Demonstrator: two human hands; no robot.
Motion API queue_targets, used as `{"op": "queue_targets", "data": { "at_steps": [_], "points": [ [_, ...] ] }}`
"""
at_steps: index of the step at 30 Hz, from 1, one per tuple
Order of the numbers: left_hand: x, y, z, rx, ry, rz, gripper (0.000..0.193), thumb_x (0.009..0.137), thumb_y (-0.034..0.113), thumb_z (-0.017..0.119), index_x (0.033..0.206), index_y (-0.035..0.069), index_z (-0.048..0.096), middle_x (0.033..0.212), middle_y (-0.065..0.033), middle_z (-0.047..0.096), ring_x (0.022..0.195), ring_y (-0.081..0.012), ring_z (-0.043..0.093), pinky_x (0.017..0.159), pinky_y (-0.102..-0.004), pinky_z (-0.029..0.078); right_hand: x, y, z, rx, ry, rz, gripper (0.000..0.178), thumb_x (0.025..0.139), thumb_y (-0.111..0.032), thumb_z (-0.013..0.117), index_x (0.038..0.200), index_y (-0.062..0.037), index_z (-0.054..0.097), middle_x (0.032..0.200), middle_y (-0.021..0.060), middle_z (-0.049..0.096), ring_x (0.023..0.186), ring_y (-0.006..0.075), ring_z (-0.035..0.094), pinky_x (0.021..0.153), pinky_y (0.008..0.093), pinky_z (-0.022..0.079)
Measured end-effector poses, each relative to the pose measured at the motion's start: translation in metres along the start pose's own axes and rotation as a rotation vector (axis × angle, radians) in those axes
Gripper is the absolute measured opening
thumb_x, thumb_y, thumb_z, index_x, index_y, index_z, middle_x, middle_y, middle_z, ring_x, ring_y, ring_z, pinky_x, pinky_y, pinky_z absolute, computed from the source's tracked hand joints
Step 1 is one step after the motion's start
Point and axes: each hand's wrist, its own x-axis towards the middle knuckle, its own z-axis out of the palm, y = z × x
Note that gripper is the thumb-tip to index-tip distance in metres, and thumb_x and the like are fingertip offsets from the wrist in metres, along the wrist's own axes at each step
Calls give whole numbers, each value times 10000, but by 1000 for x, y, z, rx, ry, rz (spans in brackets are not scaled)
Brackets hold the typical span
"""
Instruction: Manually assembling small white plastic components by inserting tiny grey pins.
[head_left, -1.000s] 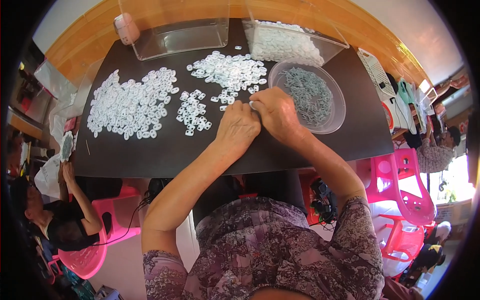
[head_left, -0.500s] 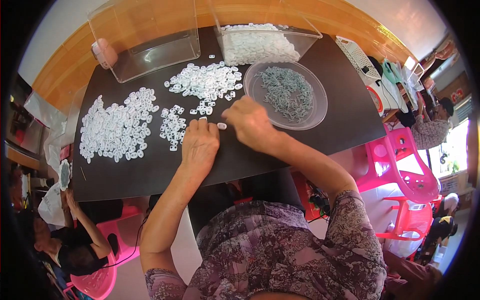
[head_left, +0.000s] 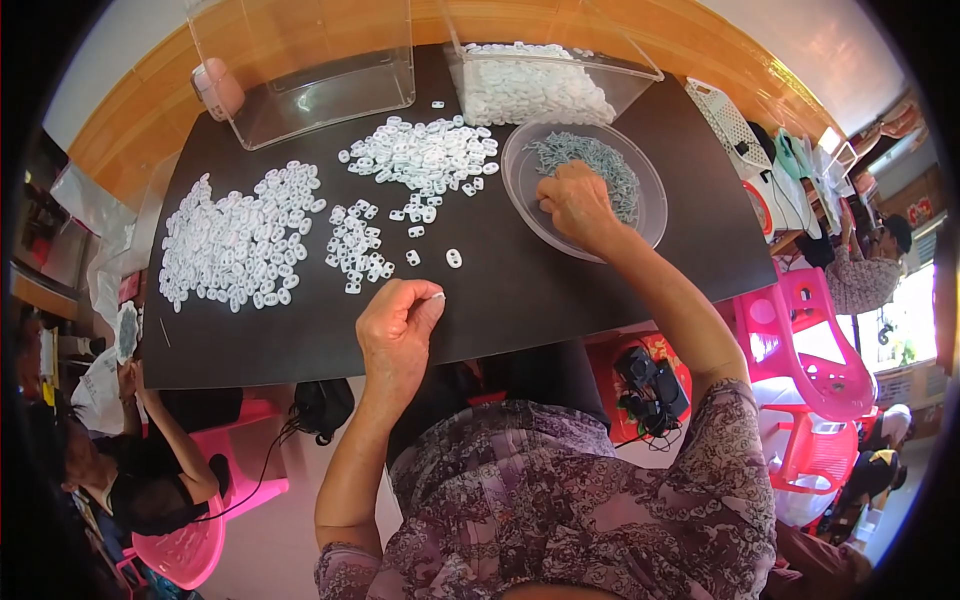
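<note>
My left hand (head_left: 392, 328) is closed in a pinch above the table's near edge, with the tip of a small white plastic piece (head_left: 439, 296) showing between thumb and finger. My right hand (head_left: 577, 203) reaches into a round clear tray (head_left: 522, 203) with its fingers bent together. They touch the edge of a heap of thin grey screw-like pieces (head_left: 612, 172); anything they grip is hidden. Beyond my left hand, a white oval piece with two holes (head_left: 454, 258) lies alone on the dark table (head_left: 500, 310).
White two-holed pieces lie in a large left pile (head_left: 240, 240), a far pile (head_left: 420, 152) and a small middle pile (head_left: 355, 240). Two clear bins (head_left: 325, 125) (head_left: 630, 85) stand behind, the right one holding white pieces. Another person (head_left: 150, 470) sits at left; pink chair (head_left: 810, 340) at right.
My right hand has moved right, from beside my left hand into the tray. My left hand has drawn back toward me and turned, its small white piece now showing at the fingertips.
</note>
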Motion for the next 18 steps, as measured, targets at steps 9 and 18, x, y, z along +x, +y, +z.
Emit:
{"op": "queue_targets", "data": {
  "at_steps": [9, 18],
  "points": [
    [-11, 0, -1, -303, 35, -195, 104, 805, 54, 680, 876, -10, 639, 754, 7, 583, 667, -45, 494, 607, -176, 402, 8, 6, 2, -80, -118, -110, 38, 701, -38, 581, 675, -55, 561, 746, 122, 574, 801, 328, 534, 681, 429, 432],
    [-10, 5, -6, -733, 50, -457, 106, 820, 63, 660, 874, -22, 629, 747, -76, 632, 593, -89, 550, 524, -200, 420, 1, -47, -46, 313, 64, -46, 53, 729, -20, 613, 731, -27, 560, 694, 79, 553, 686, 210, 539, 622, 327, 429]
  ]
}}
